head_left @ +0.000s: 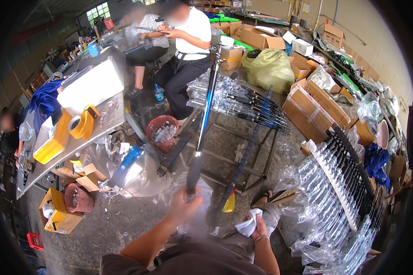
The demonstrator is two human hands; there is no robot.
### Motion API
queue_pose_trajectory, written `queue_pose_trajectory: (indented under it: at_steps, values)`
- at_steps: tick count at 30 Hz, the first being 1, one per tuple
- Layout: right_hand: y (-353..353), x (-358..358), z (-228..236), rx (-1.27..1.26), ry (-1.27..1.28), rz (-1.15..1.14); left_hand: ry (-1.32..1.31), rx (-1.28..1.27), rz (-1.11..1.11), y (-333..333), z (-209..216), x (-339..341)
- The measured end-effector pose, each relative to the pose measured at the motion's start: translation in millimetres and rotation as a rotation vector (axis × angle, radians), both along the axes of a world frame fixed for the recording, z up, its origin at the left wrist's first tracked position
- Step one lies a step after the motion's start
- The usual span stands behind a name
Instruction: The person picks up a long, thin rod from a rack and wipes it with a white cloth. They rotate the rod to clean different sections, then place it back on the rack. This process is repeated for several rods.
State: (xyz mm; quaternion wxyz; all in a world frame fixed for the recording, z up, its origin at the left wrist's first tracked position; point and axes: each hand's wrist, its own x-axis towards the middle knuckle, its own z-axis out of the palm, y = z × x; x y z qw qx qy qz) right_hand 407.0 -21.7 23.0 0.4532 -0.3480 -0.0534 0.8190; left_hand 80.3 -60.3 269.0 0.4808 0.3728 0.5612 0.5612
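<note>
My left hand [184, 206] is wrapped round the dark grip at the lower end of a fishing rod [207, 107]. The rod points up and away from me, with a blue and silver section above the grip and line guides near its far end. In my right hand [261, 229], low beside my leg, is a crumpled white cloth [248, 222]. The cloth is apart from the rod. Beyond the rod, several plastic-wrapped fishing rods [254, 103] lie side by side on a metal frame [257, 172].
To my right stands a long rack of rods in clear sleeves [326, 197]. A table [94, 142] with yellow tape rolls [81, 124] is at left. Ahead are a red basket [152, 126], two seated people [192, 43], a yellow-green sack [268, 68] and cardboard boxes [307, 110].
</note>
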Motion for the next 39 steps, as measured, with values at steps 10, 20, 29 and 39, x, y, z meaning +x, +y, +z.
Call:
queue_pose_trajectory:
  at_steps: [10,20,29,39]
  values:
    - [-2,-21,30,0.129,-0.323,0.046,0.171,0.254,-0.226,-5,-6,-41]
    - [24,-60,126,0.360,-0.123,-0.137,-0.275,0.026,-0.327,5,17,-17]
    - [59,-60,280,0.625,-0.071,0.021,-0.496,0.123,-0.345,45,51,2]
    - [64,-98,367,1.361,-0.996,-0.028,-0.330,0.133,-0.359,47,56,16]
